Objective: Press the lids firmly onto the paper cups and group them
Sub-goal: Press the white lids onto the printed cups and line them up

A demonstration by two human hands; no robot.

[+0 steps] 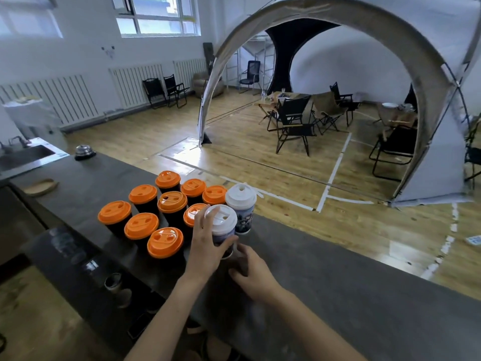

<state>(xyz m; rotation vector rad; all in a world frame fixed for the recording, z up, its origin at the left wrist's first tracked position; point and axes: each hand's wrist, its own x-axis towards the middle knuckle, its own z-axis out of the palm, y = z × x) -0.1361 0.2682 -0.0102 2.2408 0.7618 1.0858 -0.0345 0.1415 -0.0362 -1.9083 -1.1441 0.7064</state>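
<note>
Several dark paper cups with orange lids (165,242) stand grouped on the dark counter (338,295). To their right stand two printed cups with white lids. My left hand (208,243) grips the nearer white-lidded cup (223,225) around its side, fingers curled at the lid's left rim and thumb on the cup's front. The farther white-lidded cup (241,208) stands just behind it, close to the counter's far edge. My right hand (251,273) rests on the counter at the base of the held cup, with its fingertips near the cup's bottom.
A metal call bell (83,151) sits at the counter's far left, near a sink (23,156). A wooden tray piece (43,186) lies left. Beyond the counter's edge are a wooden floor, folding chairs and a large tent.
</note>
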